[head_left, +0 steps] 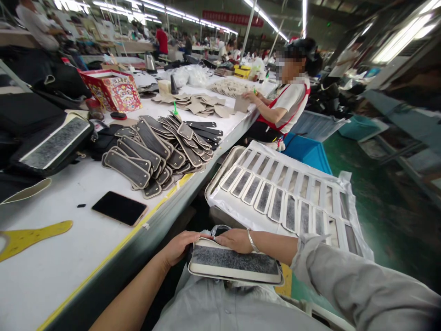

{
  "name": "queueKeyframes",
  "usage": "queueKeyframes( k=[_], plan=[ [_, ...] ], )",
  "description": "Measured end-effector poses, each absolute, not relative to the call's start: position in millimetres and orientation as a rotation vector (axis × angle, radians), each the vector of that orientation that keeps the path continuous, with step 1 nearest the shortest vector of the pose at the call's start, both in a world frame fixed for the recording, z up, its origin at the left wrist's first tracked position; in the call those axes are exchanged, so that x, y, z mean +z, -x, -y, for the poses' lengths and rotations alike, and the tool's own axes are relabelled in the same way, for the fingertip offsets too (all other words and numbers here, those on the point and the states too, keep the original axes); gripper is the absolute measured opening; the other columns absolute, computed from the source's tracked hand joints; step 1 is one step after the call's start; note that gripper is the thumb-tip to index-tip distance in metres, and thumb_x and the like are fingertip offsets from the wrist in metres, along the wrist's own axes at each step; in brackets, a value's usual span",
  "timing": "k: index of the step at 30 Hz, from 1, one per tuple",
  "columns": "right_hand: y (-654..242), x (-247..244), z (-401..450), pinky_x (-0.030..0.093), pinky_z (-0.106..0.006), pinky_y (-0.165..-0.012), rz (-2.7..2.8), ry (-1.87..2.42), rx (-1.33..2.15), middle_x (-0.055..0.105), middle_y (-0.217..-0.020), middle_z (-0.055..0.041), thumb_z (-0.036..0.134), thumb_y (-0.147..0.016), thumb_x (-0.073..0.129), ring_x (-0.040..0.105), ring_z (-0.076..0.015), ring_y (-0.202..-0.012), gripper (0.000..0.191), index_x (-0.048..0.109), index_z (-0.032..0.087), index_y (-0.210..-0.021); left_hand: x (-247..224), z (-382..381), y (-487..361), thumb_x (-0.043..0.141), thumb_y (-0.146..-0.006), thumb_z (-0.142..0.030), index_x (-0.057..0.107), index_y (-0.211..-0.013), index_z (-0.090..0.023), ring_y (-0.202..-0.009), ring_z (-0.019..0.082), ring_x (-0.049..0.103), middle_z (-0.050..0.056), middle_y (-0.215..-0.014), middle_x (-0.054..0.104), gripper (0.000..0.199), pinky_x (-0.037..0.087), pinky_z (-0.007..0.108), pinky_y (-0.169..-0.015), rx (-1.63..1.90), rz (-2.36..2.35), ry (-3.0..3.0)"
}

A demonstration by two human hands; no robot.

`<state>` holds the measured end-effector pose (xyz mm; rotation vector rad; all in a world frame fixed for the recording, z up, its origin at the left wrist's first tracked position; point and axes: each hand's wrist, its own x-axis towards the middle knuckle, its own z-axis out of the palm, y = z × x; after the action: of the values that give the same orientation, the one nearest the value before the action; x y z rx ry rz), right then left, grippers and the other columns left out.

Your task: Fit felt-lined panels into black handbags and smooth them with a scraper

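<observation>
On my lap lies a bag, its flat face turned up with a speckled dark strip bordered in cream. My left hand grips its far left corner, with the fingers curled over the edge. My right hand presses along the far edge, fingers pointing left and nearly meeting the left hand. A silver bangle circles the right wrist. Some clear plastic shows just beyond the fingertips. What lies under the bag's far edge is hidden.
To the left, a white table bears a phone, a yellow tool, a pile of dark straps and black bags. At right, a covered tray holds rows of strips. A co-worker sits beyond.
</observation>
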<state>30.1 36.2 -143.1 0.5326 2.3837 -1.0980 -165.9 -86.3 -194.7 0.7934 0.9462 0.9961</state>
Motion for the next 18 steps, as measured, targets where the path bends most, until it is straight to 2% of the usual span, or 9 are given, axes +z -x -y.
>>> queueKeyframes(
  k=[6, 11, 18],
  plan=[
    [-18, -143, -33, 0.045, -0.036, -0.083, -2.401, -0.473, -1.008, 0.064, -0.099, -0.0149, 0.051, -0.095, 0.016, 0.06, -0.0247, -0.091, 0.063, 0.064, 0.012, -0.105, -189, 82, 176, 0.054, -0.078, -0.026, 0.068, -0.107, -0.015, -0.103, 0.025, 0.058, 0.007, -0.107, 0.068, 0.034, 0.039, 0.032, -0.093, 0.916, -1.015, -0.98],
    [-11, -139, -31, 0.045, -0.036, -0.081, -2.441, -0.436, -0.962, 0.065, -0.098, -0.0144, 0.049, -0.095, 0.016, 0.061, -0.0249, -0.091, 0.06, 0.064, 0.014, -0.106, -187, 82, 180, 0.052, -0.079, -0.026, 0.064, -0.113, -0.017, -0.102, 0.025, 0.059, 0.005, -0.108, 0.067, 0.037, 0.039, 0.035, -0.093, 0.823, -1.111, -1.09],
    [6, -141, -27, 0.046, -0.035, -0.076, -2.427, -0.463, -0.795, 0.067, -0.093, -0.0169, 0.058, -0.093, 0.013, 0.063, -0.0276, -0.089, 0.071, 0.067, 0.012, -0.102, -170, 83, 177, 0.05, -0.081, -0.025, 0.062, -0.116, -0.018, -0.105, 0.022, 0.059, 0.003, -0.112, 0.066, 0.038, 0.04, 0.032, -0.095, 0.745, -1.18, -1.167]
  ],
)
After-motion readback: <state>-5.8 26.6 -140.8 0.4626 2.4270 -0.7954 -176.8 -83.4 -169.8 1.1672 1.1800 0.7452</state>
